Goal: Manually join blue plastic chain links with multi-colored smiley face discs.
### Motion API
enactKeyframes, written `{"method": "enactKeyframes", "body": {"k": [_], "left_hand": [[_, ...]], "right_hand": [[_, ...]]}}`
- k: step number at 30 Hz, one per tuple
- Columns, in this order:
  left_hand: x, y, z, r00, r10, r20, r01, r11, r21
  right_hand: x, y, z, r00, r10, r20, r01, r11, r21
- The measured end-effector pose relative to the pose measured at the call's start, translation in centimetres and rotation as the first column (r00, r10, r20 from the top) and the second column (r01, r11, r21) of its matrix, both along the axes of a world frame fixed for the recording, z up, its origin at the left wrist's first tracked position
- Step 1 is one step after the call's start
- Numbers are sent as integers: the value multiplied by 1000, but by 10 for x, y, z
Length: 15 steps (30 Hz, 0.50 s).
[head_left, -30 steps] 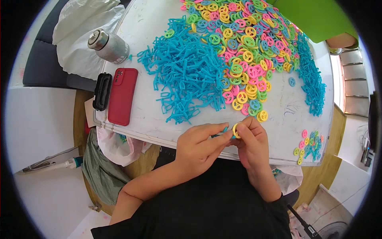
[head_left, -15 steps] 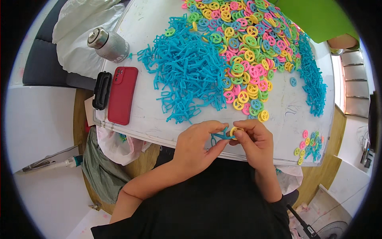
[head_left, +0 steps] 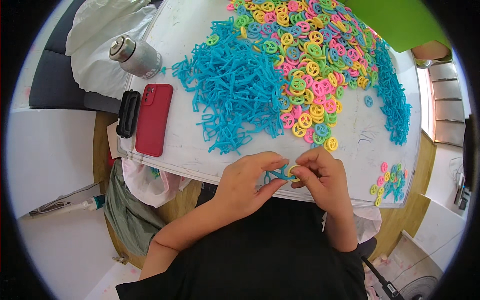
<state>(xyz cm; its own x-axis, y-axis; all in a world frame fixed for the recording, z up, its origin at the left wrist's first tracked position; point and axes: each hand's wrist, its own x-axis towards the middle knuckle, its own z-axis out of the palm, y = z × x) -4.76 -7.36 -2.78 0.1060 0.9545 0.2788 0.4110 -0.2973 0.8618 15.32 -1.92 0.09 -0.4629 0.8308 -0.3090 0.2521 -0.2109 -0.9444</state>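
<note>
At the table's front edge, my left hand (head_left: 248, 181) pinches a small blue plastic forked piece (head_left: 278, 173) between thumb and fingers. My right hand (head_left: 320, 176) grips a small yellow spoked wheel (head_left: 293, 173) by its rim. Wheel and forked piece touch, with the blue prongs at the wheel; my fingertips hide whether they are joined. Beyond my hands lies a heap of the same blue forked pieces (head_left: 240, 82). To its right spreads a large pile of wheels (head_left: 312, 67) in yellow, pink, green and blue.
On the left of the white table (head_left: 185, 132) are a red phone (head_left: 155, 120), a black open case (head_left: 129, 114) and a metal bottle (head_left: 136, 57). More blue pieces (head_left: 392, 95) line the right side. A small mixed group (head_left: 392, 184) lies at the right front. A person in green (head_left: 400, 22) stands opposite.
My right hand has shifted slightly down and right, and the wheel has tilted and moved a little lower against the blue piece. My left hand holds nearly the same place.
</note>
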Motion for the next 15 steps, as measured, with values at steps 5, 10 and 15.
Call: {"method": "enactKeyframes", "body": {"k": [5, 10, 15], "left_hand": [[4, -2, -1, 998, 35, 54, -32, 998, -63], [3, -5, 4, 998, 29, 60, -19, 985, -169], [8, -4, 15, 973, 163, 162, -39, 811, -583]], "right_hand": [[1, -3, -6, 991, 116, -64, -82, 918, 388], [9, -7, -8, 992, 123, 33, -125, 889, 440], [9, -2, -1, 954, 177, 241, -284, 788, 547]]}}
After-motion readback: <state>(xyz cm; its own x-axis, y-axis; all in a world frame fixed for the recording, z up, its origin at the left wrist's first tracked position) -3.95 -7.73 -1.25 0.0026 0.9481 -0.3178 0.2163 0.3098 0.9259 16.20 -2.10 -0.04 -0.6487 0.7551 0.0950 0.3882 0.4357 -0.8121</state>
